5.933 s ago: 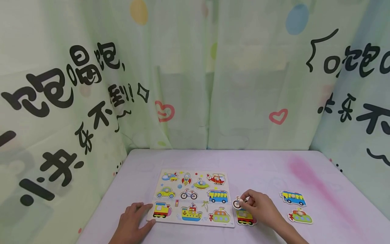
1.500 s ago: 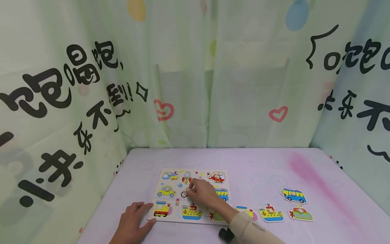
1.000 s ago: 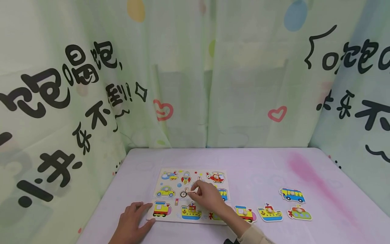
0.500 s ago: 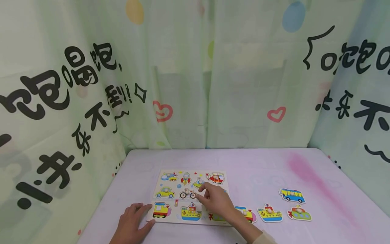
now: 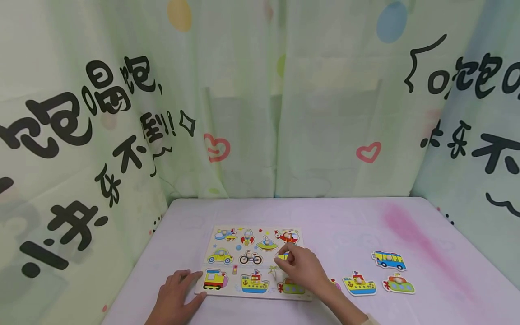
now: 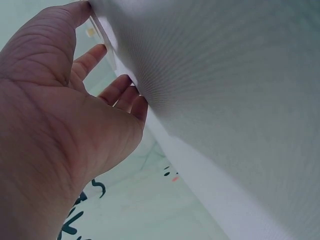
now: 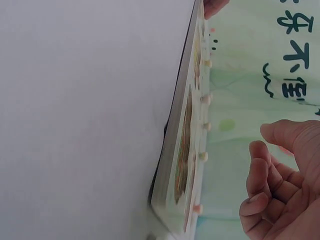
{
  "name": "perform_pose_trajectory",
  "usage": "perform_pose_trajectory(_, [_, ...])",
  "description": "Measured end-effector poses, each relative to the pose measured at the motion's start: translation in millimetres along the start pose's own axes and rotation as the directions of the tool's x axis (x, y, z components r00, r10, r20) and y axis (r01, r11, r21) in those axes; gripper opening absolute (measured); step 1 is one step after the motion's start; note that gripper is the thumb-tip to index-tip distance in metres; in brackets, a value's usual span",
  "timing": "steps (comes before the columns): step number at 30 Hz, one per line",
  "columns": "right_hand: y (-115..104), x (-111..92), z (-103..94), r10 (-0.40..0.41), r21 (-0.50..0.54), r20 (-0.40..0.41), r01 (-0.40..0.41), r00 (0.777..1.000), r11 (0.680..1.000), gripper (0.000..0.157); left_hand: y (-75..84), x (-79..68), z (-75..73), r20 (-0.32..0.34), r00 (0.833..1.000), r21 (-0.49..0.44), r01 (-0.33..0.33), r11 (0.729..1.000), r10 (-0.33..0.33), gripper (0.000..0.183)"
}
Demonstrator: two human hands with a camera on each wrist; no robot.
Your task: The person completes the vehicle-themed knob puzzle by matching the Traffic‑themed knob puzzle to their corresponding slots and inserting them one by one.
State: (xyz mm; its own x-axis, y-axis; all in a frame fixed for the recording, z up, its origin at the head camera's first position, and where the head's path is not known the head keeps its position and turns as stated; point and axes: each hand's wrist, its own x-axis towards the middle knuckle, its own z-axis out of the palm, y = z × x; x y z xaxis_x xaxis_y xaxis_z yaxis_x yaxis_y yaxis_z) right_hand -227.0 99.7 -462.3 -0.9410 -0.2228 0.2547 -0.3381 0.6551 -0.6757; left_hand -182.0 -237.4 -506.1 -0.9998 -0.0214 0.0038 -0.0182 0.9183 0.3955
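Note:
The puzzle board (image 5: 232, 270) lies on the table, printed with vehicles. My left hand (image 5: 175, 295) rests at its lower left corner, thumb and fingertips touching the edge. A bicycle piece (image 5: 250, 257) with a knob sits in the board's middle row. To its right, my right hand (image 5: 304, 268) hovers over the board with bent fingers, partly covering the bus picture (image 5: 283, 256). In the right wrist view, the right hand (image 7: 280, 185) has thumb and fingers apart with nothing between them. The left wrist view has the left hand (image 6: 65, 105) against the edge.
On the table (image 5: 345, 225) to the right lie a bus piece (image 5: 389, 260), a ship piece (image 5: 359, 284) and a submarine piece (image 5: 399, 284). A train piece (image 5: 335, 284) is mostly hidden behind the right wrist. Curtains (image 5: 243, 113) surround the table's back and sides.
My right hand first pinched the bicycle piece beside the board, then brought it onto the board's middle row. It has let go and moved right. The left hand has stayed put.

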Motion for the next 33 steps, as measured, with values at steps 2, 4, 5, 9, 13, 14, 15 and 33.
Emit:
perform_pose_trajectory(2, [3,-1,-3.9,0.016,-0.034,-0.013,-0.016,1.000,0.999,0.019,0.1,0.1,-0.2,0.001,1.000,0.000,0.001,1.000,-0.001,0.060])
perform_pose_trajectory(4, [5,-2,-8.0,0.032,-0.068,-0.016,-0.033,0.999,0.997,0.019,0.3,0.1,-0.4,0.001,1.000,0.000,0.002,1.000,-0.002,0.059])
perform_pose_trajectory(5, [6,-2,-9.8,0.038,-0.087,-0.014,-0.039,0.999,0.995,0.019,0.4,0.0,-0.5,0.002,1.000,0.000,0.003,1.000,-0.003,0.059])
perform_pose_trajectory(9, [11,-3,-16.2,0.073,-0.158,0.001,-0.072,0.997,0.985,0.020,1.1,-0.6,-1.2,0.002,1.000,-0.007,0.006,1.000,-0.006,0.059])
perform_pose_trajectory(13, [17,-6,-21.9,0.099,-0.193,0.004,-0.096,0.995,0.976,0.021,1.6,-1.1,-1.6,0.005,1.000,-0.010,0.010,1.000,-0.010,0.059])
perform_pose_trajectory(14, [19,-6,-23.5,0.101,-0.195,0.000,-0.098,0.995,0.976,0.021,1.5,-1.2,-1.4,0.005,1.000,-0.010,0.010,1.000,-0.010,0.059])
perform_pose_trajectory(15, [20,-7,-24.9,0.106,-0.198,-0.002,-0.104,0.994,0.975,0.021,1.3,-1.3,-1.3,0.005,1.000,-0.009,0.009,1.000,-0.009,0.059])
perform_pose_trajectory(33, [52,-21,-56.4,0.239,-0.221,-0.049,-0.244,0.970,0.944,0.028,-1.6,-3.0,-1.2,-0.021,0.999,-0.011,-0.034,0.999,0.034,0.057])
